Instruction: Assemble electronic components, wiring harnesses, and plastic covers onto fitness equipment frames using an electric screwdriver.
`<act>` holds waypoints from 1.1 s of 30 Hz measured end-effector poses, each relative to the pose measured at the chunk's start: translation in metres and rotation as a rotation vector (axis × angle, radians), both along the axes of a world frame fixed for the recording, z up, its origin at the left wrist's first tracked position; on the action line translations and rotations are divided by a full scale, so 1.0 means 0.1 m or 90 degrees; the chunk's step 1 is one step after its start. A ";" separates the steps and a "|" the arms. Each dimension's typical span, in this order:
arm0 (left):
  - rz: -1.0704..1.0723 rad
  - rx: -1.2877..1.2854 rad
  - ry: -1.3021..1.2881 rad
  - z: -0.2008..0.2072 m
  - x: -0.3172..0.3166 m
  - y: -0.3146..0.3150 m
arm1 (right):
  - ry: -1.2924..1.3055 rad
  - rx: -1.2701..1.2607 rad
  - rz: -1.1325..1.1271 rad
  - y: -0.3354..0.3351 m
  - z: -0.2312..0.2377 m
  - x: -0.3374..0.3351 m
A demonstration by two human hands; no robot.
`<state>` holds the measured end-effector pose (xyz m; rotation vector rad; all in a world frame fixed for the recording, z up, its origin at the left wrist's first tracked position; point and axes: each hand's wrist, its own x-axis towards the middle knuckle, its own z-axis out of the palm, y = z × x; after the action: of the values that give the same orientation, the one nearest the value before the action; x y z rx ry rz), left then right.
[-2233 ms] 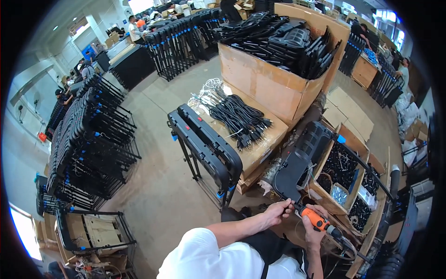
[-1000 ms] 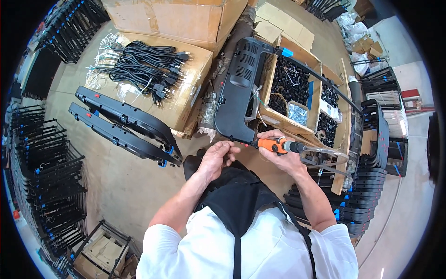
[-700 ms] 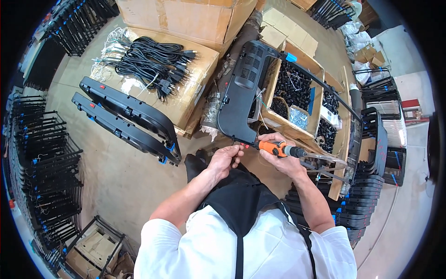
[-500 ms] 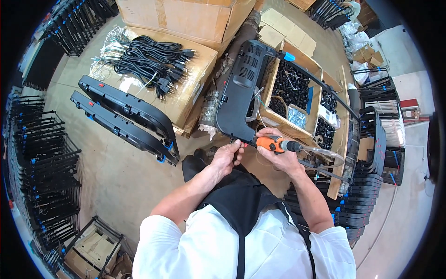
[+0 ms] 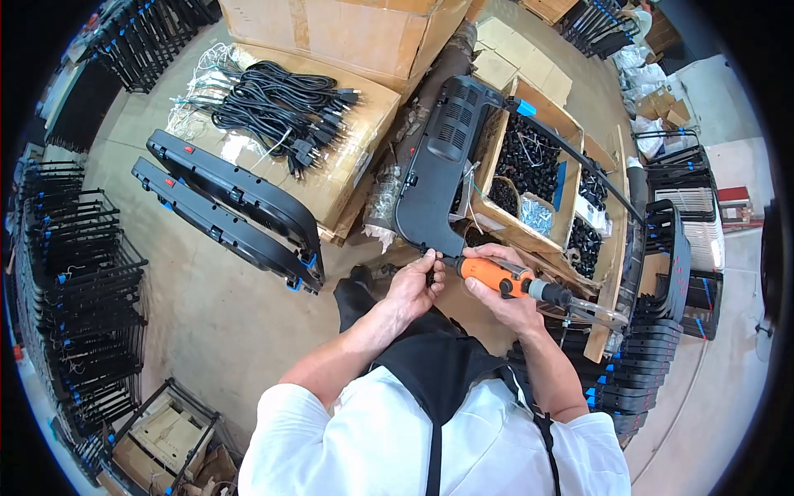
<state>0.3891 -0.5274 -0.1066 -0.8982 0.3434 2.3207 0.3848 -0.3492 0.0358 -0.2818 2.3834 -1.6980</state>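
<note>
A black plastic housing (image 5: 430, 194) with vent slots lies in front of me, its near corner close to both hands. My right hand (image 5: 506, 302) is wrapped round an orange screwdriver (image 5: 494, 275), a power tool with a clear hose (image 5: 597, 313) trailing from its rear. The screwdriver's front end points left, at the housing's near end. My left hand (image 5: 413, 285) is closed in a pinch right at that end, touching its edge. Something small and dark shows under its fingers, too hidden to name.
Beyond the housing stands a wooden box (image 5: 571, 217) of small black parts and silver screws (image 5: 536, 217). Black power cords (image 5: 277, 112) lie on a carton (image 5: 356, 145) at the left. Two black housings (image 5: 236, 198) lean against it. Stacked black frames (image 5: 78, 306) line the far left.
The screwdriver has swung round, and its orange body now lies more lengthwise to the right. My left hand stays pinched by the housing's end. The whole view has shifted slightly.
</note>
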 end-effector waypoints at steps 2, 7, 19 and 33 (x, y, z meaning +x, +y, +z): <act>0.001 0.012 -0.006 -0.01 -0.01 -0.04 | 0.019 -0.008 0.009 -0.03 -0.01 -0.01; 0.012 0.073 -0.034 -0.02 -0.02 -0.10 | 0.018 0.028 0.018 -0.09 -0.04 -0.04; -0.007 -0.022 -0.015 0.02 -0.07 -0.18 | -0.026 0.049 0.037 -0.36 -0.24 -0.35; -0.110 -0.109 0.208 -0.11 0.19 -0.38 | -0.016 0.100 0.103 -0.42 -0.19 -0.47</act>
<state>0.4082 -0.5658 -0.1176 -0.5385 0.7373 2.2967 0.3374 -0.3916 0.0169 -0.4127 2.3869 -1.4279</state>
